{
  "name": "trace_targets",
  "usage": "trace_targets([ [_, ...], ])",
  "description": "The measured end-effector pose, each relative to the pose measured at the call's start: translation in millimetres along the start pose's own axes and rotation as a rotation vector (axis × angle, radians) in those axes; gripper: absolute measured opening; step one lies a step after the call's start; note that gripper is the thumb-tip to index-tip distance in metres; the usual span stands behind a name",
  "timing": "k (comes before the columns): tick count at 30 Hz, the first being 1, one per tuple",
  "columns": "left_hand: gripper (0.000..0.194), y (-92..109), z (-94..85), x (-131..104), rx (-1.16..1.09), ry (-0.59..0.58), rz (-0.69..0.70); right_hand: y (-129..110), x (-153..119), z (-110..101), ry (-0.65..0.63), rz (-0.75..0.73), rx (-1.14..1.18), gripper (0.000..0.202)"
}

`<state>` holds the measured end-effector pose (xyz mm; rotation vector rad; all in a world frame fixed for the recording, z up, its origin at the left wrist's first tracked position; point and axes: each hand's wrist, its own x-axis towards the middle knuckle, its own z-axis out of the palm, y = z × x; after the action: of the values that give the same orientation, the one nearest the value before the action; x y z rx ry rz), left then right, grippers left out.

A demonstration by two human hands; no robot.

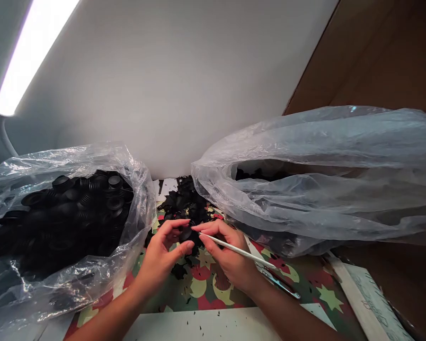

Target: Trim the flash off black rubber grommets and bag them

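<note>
My left hand [163, 248] is curled, with a round black plastic plug [186, 233] between its thumb and fingers. In my right hand [230, 253] is a thin white stick [239, 251], pinched so that its tip is close to the plug while the rest slants down to the right. The two hands nearly meet over a heap of black scraps [184, 201]. Part of the plug is hidden by my fingers. Beside my right wrist, a metal hand tool [280, 282] lies on the patterned sheet; its kind is unclear.
A clear plastic bag [142, 189] full of black ribbed plugs stands at left. Another translucent bag [305, 203], with black pieces inside, spreads across the right. Cardboard [383, 57] rises behind it. A lit lamp [31, 52] hangs upper left. Black crumbs dot the star-patterned sheet [199, 286].
</note>
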<state>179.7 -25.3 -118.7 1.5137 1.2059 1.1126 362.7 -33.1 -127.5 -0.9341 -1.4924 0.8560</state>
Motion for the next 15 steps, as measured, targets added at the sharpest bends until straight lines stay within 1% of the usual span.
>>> trace_targets([
  [3,0.039,-1,-3.1,-1,0.417,0.082,0.234,-3,-1,0,-0.067,-0.045,-0.095,0.01],
  [4,0.037,-2,-4.5,-1,0.507,0.074,0.282,-4,-1,-1,-0.092,-0.069,-0.129,0.011],
  [5,0.033,-3,-5.9,0,0.557,0.034,0.303,-5,-1,-2,-0.109,-0.097,-0.158,0.011],
  [7,0.027,-5,-8.4,2,0.557,-0.074,0.289,-6,-1,-4,-0.115,-0.158,-0.189,0.012],
  [9,0.028,-5,-9.8,3,0.5,-0.13,0.245,-6,0,-8,-0.074,-0.21,-0.194,0.014],
  [11,0.028,-4,-10.4,3,0.465,-0.13,0.216,-5,1,-12,-0.041,-0.232,-0.239,0.022],
  [12,0.028,-2,-10.4,3,0.463,-0.125,0.212,-4,1,-14,-0.053,-0.235,-0.298,0.024],
  [13,0.028,-1,-10.4,2,0.468,-0.122,0.212,-3,2,-15,-0.083,-0.239,-0.377,0.024],
  [15,0.028,3,-10.3,1,0.483,-0.122,0.218,-2,3,-14,-0.177,-0.285,-0.563,0.016],
])
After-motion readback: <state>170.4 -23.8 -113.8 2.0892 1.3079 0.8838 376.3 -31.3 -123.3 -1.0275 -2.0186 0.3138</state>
